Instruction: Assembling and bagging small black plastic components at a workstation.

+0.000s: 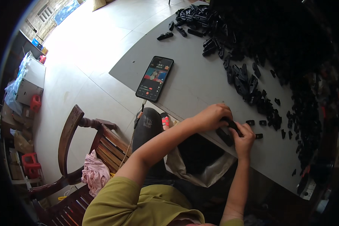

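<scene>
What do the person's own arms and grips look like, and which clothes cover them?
Short olive-green sleeves: the left sleeve ends near the elbow; only the edge of the right sleeve shows. The left forearm and right forearm are bare, without visible watch. Left grip and right grip are ungloved.

Left fingers [226, 110] beside right fingers [246, 129], bent

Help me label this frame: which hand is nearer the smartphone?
Left. The left hand is below and to the right of the smartphone in the picture; the right hand is farther right and lower.
</scene>
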{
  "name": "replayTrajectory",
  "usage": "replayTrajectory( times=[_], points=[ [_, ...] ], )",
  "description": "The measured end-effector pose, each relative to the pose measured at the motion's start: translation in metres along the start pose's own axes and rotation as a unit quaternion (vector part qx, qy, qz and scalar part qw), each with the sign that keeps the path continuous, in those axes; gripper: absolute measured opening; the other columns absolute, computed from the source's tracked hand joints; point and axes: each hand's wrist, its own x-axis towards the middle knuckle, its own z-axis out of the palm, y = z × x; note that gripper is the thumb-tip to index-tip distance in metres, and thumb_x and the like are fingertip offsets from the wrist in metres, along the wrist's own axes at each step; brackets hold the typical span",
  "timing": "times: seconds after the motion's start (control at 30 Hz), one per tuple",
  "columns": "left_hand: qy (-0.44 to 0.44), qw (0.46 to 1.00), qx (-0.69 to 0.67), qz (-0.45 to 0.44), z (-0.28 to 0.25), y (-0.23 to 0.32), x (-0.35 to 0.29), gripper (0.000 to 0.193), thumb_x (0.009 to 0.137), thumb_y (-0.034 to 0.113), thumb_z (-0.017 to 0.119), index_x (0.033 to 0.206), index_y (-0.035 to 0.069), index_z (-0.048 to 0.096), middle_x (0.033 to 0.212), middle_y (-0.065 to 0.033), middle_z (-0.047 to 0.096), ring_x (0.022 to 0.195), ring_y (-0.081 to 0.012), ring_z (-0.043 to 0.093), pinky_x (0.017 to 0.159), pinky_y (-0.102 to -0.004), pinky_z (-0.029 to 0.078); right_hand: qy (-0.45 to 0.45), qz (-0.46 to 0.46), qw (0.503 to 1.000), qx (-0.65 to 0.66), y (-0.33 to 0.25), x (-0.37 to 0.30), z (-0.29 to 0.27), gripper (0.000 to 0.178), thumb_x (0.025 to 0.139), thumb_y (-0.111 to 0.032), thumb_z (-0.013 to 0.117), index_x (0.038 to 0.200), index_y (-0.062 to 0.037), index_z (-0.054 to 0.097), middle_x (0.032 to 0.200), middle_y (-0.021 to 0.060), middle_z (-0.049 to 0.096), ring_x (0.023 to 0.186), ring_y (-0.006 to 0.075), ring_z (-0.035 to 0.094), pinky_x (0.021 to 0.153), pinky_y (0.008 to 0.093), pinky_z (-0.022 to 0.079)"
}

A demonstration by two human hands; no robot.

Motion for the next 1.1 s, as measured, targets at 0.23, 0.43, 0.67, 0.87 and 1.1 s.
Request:
replayTrajectory(
  times=[0.23, 0.43, 0.67, 0.87, 1.1],
  points=[
    [0.0, 0.905, -0.412, 0.109, -0.065, 0.13, -0.07, 0.028, 0.088, 0.002, 0.053, 0.112, 0.012, 0.061, 0.092, -0.0169, 0.065, 0.081, -0.0302, 0.062, 0.072, -0.0399, 0.05, -0.003, 0.007, 0.999, -0.032, -0.002, -0.002, -0.006, 0.027, 0.069, -0.007, 0.079, 0.094, -0.002, 0.071, 0.063, 0.006, 0.048, 0.054, 0.0166, 0.045, 0.052, 0.0293, 0.038],
    [-0.001, 0.823, -0.492, 0.285, -0.059, 0.154, -0.072, 0.046, 0.089, -0.004, 0.045, 0.125, 0.021, 0.057, 0.092, -0.0201, 0.066, 0.069, -0.0277, 0.06, 0.057, -0.0358, 0.046, 0.012, -0.001, 1.0, -0.021, 0.0, -0.002, -0.002, 0.028, 0.07, -0.007, 0.08, 0.095, 0.0001, 0.07, 0.063, 0.0026, 0.042, 0.055, 0.0107, 0.038, 0.049, 0.0269, 0.03],
    [0.009, 0.822, -0.485, 0.297, -0.06, 0.154, -0.078, 0.044, 0.089, -0.004, 0.045, 0.126, 0.019, 0.056, 0.092, -0.0202, 0.066, 0.069, -0.0276, 0.06, 0.058, -0.036, 0.046, 0.006, 0.004, 1.0, -0.013, -0.004, -0.002, -0.001, 0.028, 0.07, -0.006, 0.079, 0.095, -0.0013, 0.07, 0.064, 0.0024, 0.043, 0.055, 0.0111, 0.039, 0.049, 0.0266, 0.03],
    [-0.006, 0.819, -0.488, 0.301, -0.059, 0.152, -0.079, 0.039, 0.088, -0.002, 0.048, 0.123, 0.014, 0.056, 0.091, -0.0214, 0.065, 0.069, -0.028, 0.06, 0.059, -0.0358, 0.047, -0.003, -0.043, 0.998, -0.037, -0.003, -0.007, -0.006, 0.03, 0.066, -0.003, 0.08, 0.094, -0.002, 0.07, 0.064, 0.0043, 0.045, 0.054, 0.0136, 0.041, 0.049, 0.0277, 0.034],
    [0.064, 0.988, -0.133, 0.043, -0.057, 0.095, -0.044, 0.032, 0.077, -0.001, 0.056, 0.109, 0.003, 0.061, 0.092, -0.013, 0.062, 0.08, -0.0296, 0.06, 0.07, -0.0375, 0.047, -0.118, -0.082, 0.99, 0.005, -0.021, -0.025, -0.022, 0.023, 0.076, -0.007, 0.073, 0.098, -0.003, 0.07, 0.08, 0.0095, 0.057, 0.07, 0.0236, 0.056, 0.063, 0.0325, 0.045]
  ],
)
